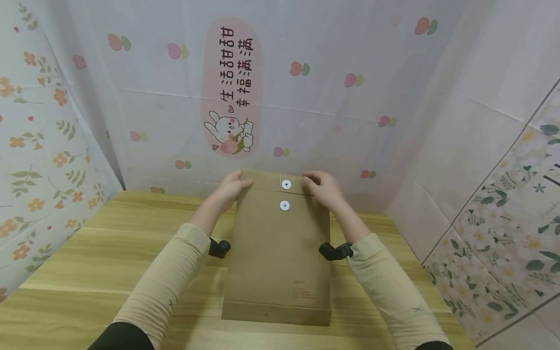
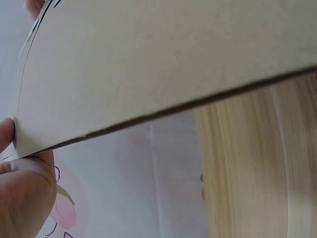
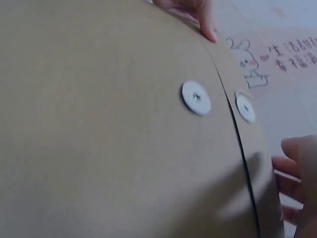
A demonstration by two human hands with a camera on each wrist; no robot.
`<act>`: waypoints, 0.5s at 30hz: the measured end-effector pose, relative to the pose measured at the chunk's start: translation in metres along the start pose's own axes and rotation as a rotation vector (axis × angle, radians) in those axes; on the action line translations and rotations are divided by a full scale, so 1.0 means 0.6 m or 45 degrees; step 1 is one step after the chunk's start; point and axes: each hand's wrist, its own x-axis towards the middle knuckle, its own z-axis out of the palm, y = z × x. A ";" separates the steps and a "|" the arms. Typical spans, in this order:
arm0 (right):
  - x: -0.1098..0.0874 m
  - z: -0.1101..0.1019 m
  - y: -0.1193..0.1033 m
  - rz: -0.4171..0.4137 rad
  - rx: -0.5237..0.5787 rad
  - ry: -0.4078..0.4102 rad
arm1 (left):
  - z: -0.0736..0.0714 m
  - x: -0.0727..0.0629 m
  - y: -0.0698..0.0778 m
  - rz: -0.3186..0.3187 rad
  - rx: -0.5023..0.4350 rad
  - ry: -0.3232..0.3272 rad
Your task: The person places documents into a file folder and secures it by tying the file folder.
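Note:
A brown kraft-paper document envelope (image 1: 280, 248) stands leaning back, its lower edge on the table and its top raised. Its flap lies over the front. One white round button (image 1: 286, 184) with a thin string is on the flap, another white button (image 1: 285, 205) just below. My left hand (image 1: 229, 191) pinches the top left corner, thumb in front and fingers behind. My right hand (image 1: 325, 189) is at the flap near the top right corner. In the right wrist view its fingers (image 3: 290, 186) meet the envelope's edge while the thumb stands off the paper.
The wooden table (image 1: 144, 243) spreads on both sides of the envelope. Behind it hangs a white printed curtain (image 1: 328, 97) with a rabbit drawing, close to the table's far edge. Floral cloth covers the left and right sides. A black camera mount sits at each wrist.

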 end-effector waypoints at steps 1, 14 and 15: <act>0.003 0.000 -0.006 0.002 -0.034 0.000 | 0.002 0.000 0.001 0.005 0.000 -0.006; 0.050 0.025 -0.071 0.022 -0.154 -0.168 | 0.012 0.006 0.008 0.014 0.122 0.057; 0.051 0.027 -0.074 0.033 -0.139 -0.167 | 0.013 0.007 0.008 0.015 0.125 0.055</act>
